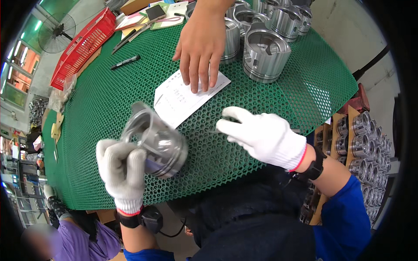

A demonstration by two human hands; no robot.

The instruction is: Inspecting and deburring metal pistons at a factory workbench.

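Observation:
My left hand, in a white knitted glove, grips a silver metal piston by its side. The piston is tilted above the green mat and slightly blurred. My right hand, gloved too, is closed around a thin metal tool; the tool's end shows by the wrist side and a fine tip by the fingers, but its kind is unclear. Right hand and piston are apart. Beyond them, another person's bare hand reaches in from the far side, fingers over a white printed paper slip.
Several pistons stand at the far right of the green honeycomb mat. A black marker, a red basket and papers with a phone lie farther left. Racked pistons stand right, below the table edge. Someone in purple sits lower left.

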